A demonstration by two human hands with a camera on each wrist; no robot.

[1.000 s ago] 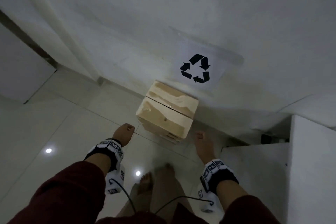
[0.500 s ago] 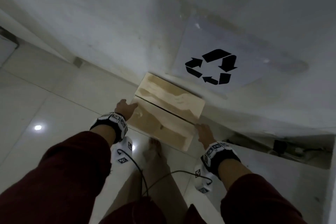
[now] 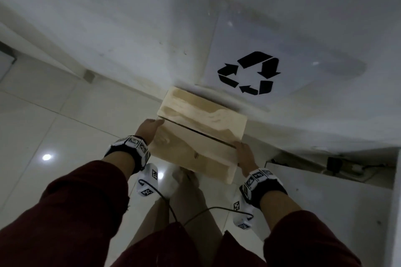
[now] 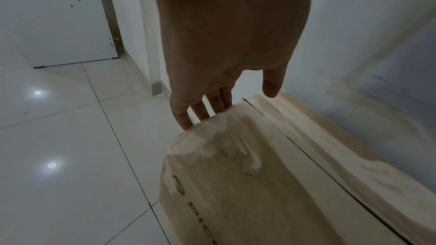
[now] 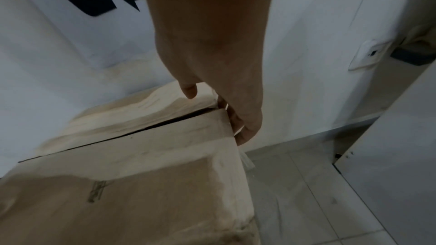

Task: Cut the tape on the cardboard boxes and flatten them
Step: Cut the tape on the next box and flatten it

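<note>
White tiled floor, cardboard box by the wall.
Left hand and right hand press its sides, fingers extended straight, grasping nothing.

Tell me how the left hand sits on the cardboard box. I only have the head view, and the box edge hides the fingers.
Observer: The left hand lays four fingers straight down the left side of the cardboard box, with the thumb over the top by the seam.
Operator: Now report the right hand.
Observer: The right hand mirrors it, with its thumb over the far flap.
Operator: Check the near left corner.
Observer: Clear, wrinkled tape wraps over that corner.
</note>
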